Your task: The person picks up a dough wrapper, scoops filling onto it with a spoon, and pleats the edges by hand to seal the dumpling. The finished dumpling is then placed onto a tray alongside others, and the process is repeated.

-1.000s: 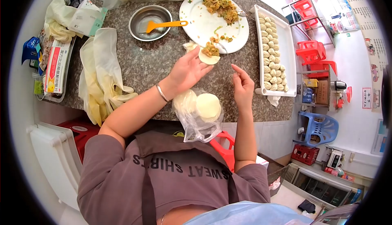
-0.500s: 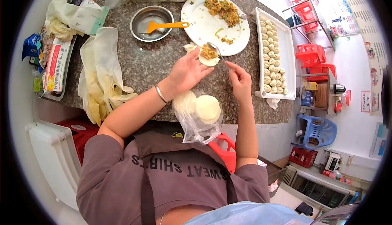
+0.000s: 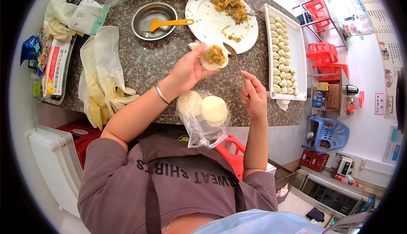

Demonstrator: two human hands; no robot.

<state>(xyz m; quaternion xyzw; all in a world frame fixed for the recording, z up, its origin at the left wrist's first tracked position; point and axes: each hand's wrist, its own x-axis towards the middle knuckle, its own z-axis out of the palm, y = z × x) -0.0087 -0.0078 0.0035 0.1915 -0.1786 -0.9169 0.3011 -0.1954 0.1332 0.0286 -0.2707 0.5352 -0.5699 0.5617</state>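
My left hand (image 3: 185, 70) holds a round dumpling wrapper (image 3: 207, 65) with a mound of chopped filling (image 3: 215, 55) on it, thumb and fingers at its edge. In my right hand (image 3: 253, 95) is a metal spoon (image 3: 233, 54) by its handle; the bowl of the spoon is beside the wrapper, just apart from it. Beyond both hands lies a white plate (image 3: 203, 26) with more filling (image 3: 232, 7) at its far side. Closer to me, a stack of wrappers (image 3: 214, 110) sits in a clear plastic bag (image 3: 199, 137) at the counter's near edge.
On the right stands a white tray (image 3: 296, 64) with rows of pleated dumplings (image 3: 278, 47). A steel bowl (image 3: 140, 22) carries an orange-handled brush (image 3: 171, 22). Plastic gloves (image 3: 99, 70) and a boxed tray of packets (image 3: 55, 68) are at the left. A red stool (image 3: 234, 157) is under the counter.
The spoon has come off the filling and swung up beside the wrapper. My right hand has dropped lower and grips the handle. The wrapper is now tilted in my left fingers.
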